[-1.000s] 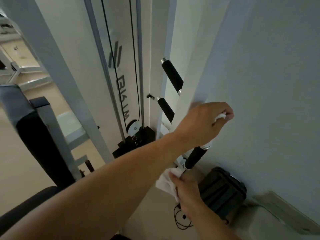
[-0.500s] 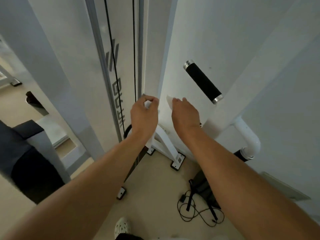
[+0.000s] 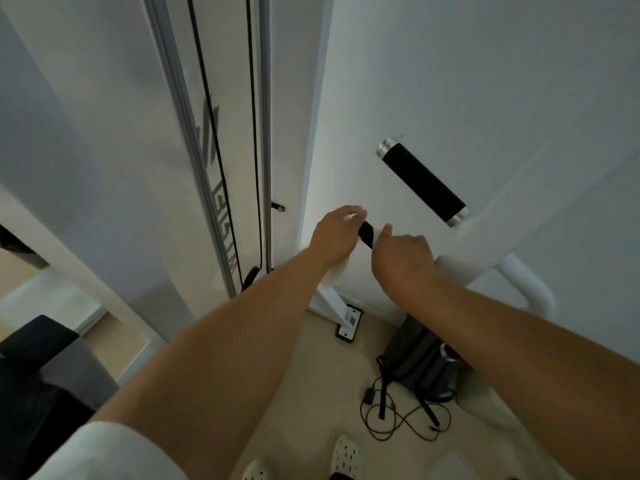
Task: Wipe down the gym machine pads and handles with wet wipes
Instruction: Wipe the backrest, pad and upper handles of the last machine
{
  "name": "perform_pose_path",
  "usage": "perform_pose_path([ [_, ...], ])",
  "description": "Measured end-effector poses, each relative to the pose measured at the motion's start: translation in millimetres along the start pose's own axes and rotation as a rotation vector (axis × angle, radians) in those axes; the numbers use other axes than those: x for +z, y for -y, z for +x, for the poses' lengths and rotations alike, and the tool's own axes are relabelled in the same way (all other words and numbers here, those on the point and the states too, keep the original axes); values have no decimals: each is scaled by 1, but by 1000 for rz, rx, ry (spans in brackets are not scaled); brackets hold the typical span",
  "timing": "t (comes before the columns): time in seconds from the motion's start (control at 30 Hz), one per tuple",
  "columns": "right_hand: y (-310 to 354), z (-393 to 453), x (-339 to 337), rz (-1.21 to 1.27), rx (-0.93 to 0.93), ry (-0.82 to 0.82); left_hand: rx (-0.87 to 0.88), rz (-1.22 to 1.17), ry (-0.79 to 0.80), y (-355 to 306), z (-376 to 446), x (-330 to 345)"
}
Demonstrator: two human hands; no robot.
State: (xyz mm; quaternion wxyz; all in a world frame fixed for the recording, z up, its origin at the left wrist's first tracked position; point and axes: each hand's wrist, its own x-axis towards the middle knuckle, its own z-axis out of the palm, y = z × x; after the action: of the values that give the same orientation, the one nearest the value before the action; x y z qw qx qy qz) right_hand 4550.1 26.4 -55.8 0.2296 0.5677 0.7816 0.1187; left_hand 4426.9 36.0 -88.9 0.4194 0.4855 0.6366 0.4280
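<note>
A short black handle (image 3: 365, 233) sticks out from the white machine frame (image 3: 460, 251), and both my hands are on it. My left hand (image 3: 332, 237) curls over its free end, with a white wet wipe (image 3: 333, 276) hanging below the palm. My right hand (image 3: 403, 263) pinches white wipe material (image 3: 378, 234) against the handle near the frame. Only a short black stretch of the handle shows between my hands. A second, longer black handle (image 3: 423, 183) with silver end caps sits bare above and to the right.
Black cables (image 3: 254, 143) and silver guide rods (image 3: 188, 133) run down the machine tower on the left. A dark padded seat (image 3: 45, 362) is at lower left. A dark backpack (image 3: 415, 358) and tangled cords (image 3: 398, 417) lie on the floor by my white shoes (image 3: 344, 452).
Both hands moved right from the tower's edge onto the lower handle. They now hold it with the wipe; earlier each hand held wipe in the air.
</note>
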Motion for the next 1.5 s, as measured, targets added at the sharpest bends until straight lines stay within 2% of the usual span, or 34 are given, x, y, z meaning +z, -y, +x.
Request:
perform_pose_path([
  [0.13,-1,6,-3,119,-50,-99,35,-40,51,9,5,-7],
  [0.3,3,6,-3,221,-144,-210,33,-97,32,19,2,-8],
  [0.47,-3,0,-5,165,-150,-178,28,-99,12,21,0,-7],
  [0.57,-3,1,0,419,-230,-204,24,-137,27,25,-2,-8],
  [0.63,0,4,-1,466,-243,-175,37,-164,27,27,-5,-8],
  [0.73,5,7,-8,373,-175,-132,40,-170,22,27,-4,-9],
  [0.8,3,1,-14,138,-128,-48,17,-181,29,27,-3,-10],
  [0.9,-3,-20,-18,-201,-155,60,21,-183,32,30,-2,-10],
  [1.0,-3,-16,-20,20,-110,49,0,-217,12,31,-5,-8],
  [1.07,1,-7,-24,180,-148,43,-4,-213,20,31,-5,-10],
  [1.17,5,1,-32,392,-163,246,-14,-199,34,28,-7,-14],
  [1.27,-7,0,-48,385,-228,333,-14,-221,35,28,-9,-14],
  [1.33,-14,-3,-52,264,-263,288,-12,-216,31,29,-11,-14],
  [1.4,-12,-6,-45,145,-262,167,-11,-209,28,31,-12,-14],
  [1.5,-3,-2,-22,162,-207,29,-1,-180,34,31,-15,-16],
])
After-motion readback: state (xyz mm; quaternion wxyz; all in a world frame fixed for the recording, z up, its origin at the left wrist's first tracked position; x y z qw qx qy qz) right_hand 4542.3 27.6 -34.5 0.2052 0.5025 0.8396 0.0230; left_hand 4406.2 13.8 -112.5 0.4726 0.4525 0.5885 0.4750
